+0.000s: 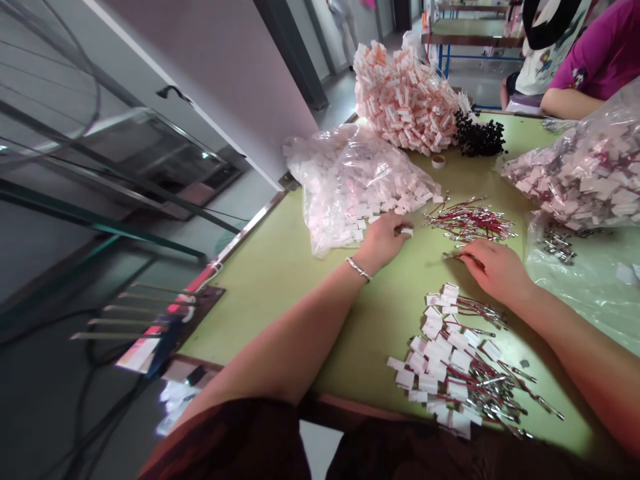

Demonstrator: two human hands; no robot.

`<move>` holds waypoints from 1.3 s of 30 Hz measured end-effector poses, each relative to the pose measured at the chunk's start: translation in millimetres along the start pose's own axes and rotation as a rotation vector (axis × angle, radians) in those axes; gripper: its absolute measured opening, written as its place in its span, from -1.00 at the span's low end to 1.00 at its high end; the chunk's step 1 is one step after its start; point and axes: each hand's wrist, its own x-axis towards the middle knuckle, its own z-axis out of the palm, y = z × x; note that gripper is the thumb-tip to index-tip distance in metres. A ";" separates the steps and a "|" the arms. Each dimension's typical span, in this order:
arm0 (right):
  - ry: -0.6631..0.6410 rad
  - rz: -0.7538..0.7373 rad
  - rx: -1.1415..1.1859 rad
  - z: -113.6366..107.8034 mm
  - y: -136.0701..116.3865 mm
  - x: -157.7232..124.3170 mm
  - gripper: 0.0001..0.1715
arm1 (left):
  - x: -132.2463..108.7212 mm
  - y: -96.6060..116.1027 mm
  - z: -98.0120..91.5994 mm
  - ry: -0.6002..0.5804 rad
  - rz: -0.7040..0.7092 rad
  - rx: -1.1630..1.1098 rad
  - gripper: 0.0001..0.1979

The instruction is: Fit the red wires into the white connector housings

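Note:
My left hand (386,239) is closed on a small white connector housing (407,231), just in front of an open clear plastic bag (350,177) of white housings. A short wire with a metal terminal (451,255) is pinched in my right hand (490,265). Right behind that hand lies a pile of loose red wires (473,220) with metal terminals. Nearer my body, a heap of red wires joined to white housings (440,363) spreads over the green table (270,300), the housings on the left and the terminals on the right.
Farther back stand a large heap of white-and-orange parts (405,100), black pieces (480,135) and a tape roll (438,161). At right are another filled bag (585,167) and a plastic sheet (585,287). A pronged rack (150,310) sits at the left edge. A person in a purple sleeve (595,60) sits opposite.

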 end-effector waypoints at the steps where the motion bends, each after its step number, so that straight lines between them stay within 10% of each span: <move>1: 0.029 0.032 0.036 -2.8 -0.3 -0.7 -0.74 | -3.1 5.0 0.9 0.010 -0.011 -0.070 -0.84; 12: -0.101 0.285 0.457 -17.5 -19.0 -12.5 -0.74 | -37.6 57.7 14.9 -0.330 -0.379 -1.165 -0.85; 27: -0.211 0.291 0.361 -22.5 -19.6 -10.9 -0.82 | -37.5 60.3 6.3 -0.388 -0.355 -0.925 -0.83; 39: -0.268 0.606 1.009 -23.1 -20.8 -11.2 -0.75 | -36.7 57.6 8.1 -0.420 -0.345 -1.027 -0.80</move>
